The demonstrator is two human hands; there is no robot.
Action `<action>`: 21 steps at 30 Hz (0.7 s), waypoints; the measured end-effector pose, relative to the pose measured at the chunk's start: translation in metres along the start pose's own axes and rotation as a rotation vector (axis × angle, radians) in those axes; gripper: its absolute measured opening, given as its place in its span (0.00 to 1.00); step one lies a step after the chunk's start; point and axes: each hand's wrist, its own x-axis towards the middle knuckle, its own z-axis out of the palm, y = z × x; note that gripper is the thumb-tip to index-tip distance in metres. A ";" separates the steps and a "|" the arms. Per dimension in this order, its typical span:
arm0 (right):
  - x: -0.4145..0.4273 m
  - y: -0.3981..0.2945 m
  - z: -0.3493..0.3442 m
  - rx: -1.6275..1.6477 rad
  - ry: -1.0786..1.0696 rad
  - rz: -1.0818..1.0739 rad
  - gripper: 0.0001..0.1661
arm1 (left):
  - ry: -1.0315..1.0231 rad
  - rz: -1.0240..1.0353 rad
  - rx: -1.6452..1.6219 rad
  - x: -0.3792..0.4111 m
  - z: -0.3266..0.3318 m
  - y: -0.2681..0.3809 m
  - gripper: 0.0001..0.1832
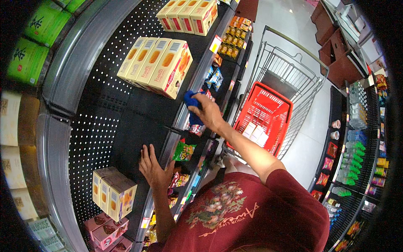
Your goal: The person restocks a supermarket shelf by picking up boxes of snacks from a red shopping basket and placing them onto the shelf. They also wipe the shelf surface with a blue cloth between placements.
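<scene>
My right hand (207, 111) grips a bunched blue cloth (191, 100) against the front rail (180, 118) of a black store shelf. Part of the cloth hangs below the fingers, in front of the rail. Further left, my left hand (154, 168) holds nothing; its spread fingers rest on or just over the bare black shelf surface (138, 126). Beyond the cloth stands a row of cream biscuit boxes (157, 66) with red bands. Nearer to me, three similar boxes with dark tops (115, 195) stand at the left of my left hand.
More cream boxes (189, 15) stand at the shelf's far end. Snack packets (184, 151) fill the lower shelf. A metal shopping cart (307, 91) holding a red basket (264, 91) with small white boxes (254, 132) is in the aisle. Green boxes (28, 60) line the upper shelf.
</scene>
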 end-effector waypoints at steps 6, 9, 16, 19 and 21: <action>0.079 0.045 -0.038 -0.097 0.070 0.014 0.23 | -0.016 -0.016 0.013 0.000 0.001 -0.003 0.53; 0.128 0.075 -0.058 -0.210 0.205 0.003 0.25 | -0.006 -0.001 0.028 0.002 0.001 -0.002 0.54; 0.171 0.089 -0.078 -0.138 0.169 0.096 0.25 | -0.003 -0.017 -0.011 0.000 0.000 -0.002 0.53; 0.144 0.078 -0.062 -0.169 0.146 0.042 0.24 | 0.007 -0.029 -0.013 0.000 0.000 -0.002 0.52; 0.117 0.062 -0.047 -0.084 0.132 -0.027 0.21 | 0.015 -0.022 0.003 -0.001 -0.001 -0.004 0.52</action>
